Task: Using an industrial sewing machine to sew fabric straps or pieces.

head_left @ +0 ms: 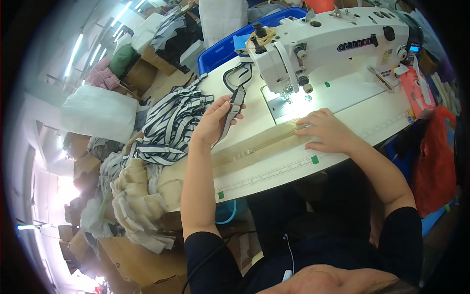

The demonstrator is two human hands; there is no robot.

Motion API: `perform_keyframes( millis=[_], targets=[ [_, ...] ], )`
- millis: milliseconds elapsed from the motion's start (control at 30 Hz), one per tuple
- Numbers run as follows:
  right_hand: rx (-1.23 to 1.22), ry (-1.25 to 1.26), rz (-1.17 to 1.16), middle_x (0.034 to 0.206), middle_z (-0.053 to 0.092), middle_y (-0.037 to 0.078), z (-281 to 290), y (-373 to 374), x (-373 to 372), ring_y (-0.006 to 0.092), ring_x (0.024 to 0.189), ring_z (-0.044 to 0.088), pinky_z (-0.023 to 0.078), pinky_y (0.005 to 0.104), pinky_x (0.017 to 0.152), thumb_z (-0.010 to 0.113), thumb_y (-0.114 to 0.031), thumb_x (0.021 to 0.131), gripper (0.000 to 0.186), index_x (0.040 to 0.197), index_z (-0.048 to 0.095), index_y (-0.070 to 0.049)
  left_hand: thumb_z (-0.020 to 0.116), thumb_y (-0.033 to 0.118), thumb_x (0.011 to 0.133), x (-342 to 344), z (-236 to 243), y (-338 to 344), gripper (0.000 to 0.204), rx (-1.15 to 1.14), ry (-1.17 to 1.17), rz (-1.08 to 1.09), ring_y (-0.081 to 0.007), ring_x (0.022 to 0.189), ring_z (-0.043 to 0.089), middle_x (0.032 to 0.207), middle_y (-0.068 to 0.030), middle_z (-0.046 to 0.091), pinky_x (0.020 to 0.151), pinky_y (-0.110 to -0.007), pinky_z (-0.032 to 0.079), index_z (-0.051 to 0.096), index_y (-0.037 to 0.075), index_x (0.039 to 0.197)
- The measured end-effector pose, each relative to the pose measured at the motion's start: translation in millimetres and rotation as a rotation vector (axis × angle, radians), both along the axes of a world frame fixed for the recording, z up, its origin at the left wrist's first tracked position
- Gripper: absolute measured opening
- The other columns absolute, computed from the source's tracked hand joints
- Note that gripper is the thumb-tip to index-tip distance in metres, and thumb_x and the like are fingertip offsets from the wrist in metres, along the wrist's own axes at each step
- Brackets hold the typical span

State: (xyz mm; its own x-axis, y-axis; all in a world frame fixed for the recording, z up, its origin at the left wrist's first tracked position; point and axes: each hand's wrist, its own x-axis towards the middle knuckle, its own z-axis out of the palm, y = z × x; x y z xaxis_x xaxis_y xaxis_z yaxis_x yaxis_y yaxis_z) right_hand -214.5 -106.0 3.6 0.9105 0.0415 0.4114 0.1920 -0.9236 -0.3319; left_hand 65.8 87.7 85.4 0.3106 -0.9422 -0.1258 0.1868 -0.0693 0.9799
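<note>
My left hand (215, 122) grips a navy-and-white striped strap (236, 103) with a slider-like fitting, its upper end looping toward the back of the white table. My right hand (325, 130) rests, fingers bent and apart, on a long beige translucent strip (264, 144) with what looks like a zipper along it, just in front of the lit needle area of a white sewing machine (333, 44). A pile of striped straps (164, 120) lies left of my left hand.
Beige fabric pieces (137, 191) hang over the table's left end. A blue tub (220, 49) stands behind the table. A ruler strip (274, 171) runs along the front edge. Red bags (431, 161) hang at the right. Cardboard boxes and bundles crowd the left.
</note>
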Motion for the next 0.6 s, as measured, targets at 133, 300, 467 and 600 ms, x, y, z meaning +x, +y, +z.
perform_keyframes(
  millis=[133,300,467,600],
  targets=[
    [0.022,-0.031,0.014,0.12,0.058,0.001,-1,1,2,0.0206,0.115,0.05,0.034,0.0376,0.098,0.073,-0.03,0.076,0.037,0.11,0.066,-0.017,0.053,0.02,0.098,3,12,9,0.028,-0.01,-0.058,0.037,-0.0146,0.085,0.058,0.112,-0.0113,0.063,0.07,-0.025,0.044,0.051,0.007,0.123],
    [-0.005,-0.048,-0.022,0.12,0.058,0.002,-2,1,2,0.0207,0.116,0.049,0.034,0.0375,0.098,0.073,-0.031,0.076,0.038,0.111,0.065,-0.017,0.059,0.005,0.089,-44,17,-3,0.02,0.032,-0.627,0.12,-0.0083,0.081,0.056,0.098,-0.0023,0.063,0.069,-0.022,0.043,0.058,0.004,0.109],
    [-0.026,-0.055,-0.054,0.119,0.057,0.003,-1,3,2,0.0208,0.116,0.049,0.034,0.0374,0.099,0.072,-0.034,0.077,0.038,0.111,0.066,-0.017,0.071,0.006,0.079,-103,-30,-23,0.027,-0.015,-1.13,0.019,-0.0225,0.092,0.059,0.102,-0.0099,0.059,0.081,-0.032,0.047,0.061,0.006,0.104],
    [-0.014,0.028,-0.044,0.119,0.056,0.005,5,3,0,0.0228,0.118,0.048,0.034,0.0389,0.099,0.073,-0.033,0.076,0.037,0.107,0.068,-0.014,0.071,0.008,0.078,-115,-51,-37,0.028,-0.109,-1.09,-0.02,-0.0286,0.095,0.059,0.104,-0.0109,0.06,0.081,-0.035,0.048,0.062,0.006,0.103]
  ],
)
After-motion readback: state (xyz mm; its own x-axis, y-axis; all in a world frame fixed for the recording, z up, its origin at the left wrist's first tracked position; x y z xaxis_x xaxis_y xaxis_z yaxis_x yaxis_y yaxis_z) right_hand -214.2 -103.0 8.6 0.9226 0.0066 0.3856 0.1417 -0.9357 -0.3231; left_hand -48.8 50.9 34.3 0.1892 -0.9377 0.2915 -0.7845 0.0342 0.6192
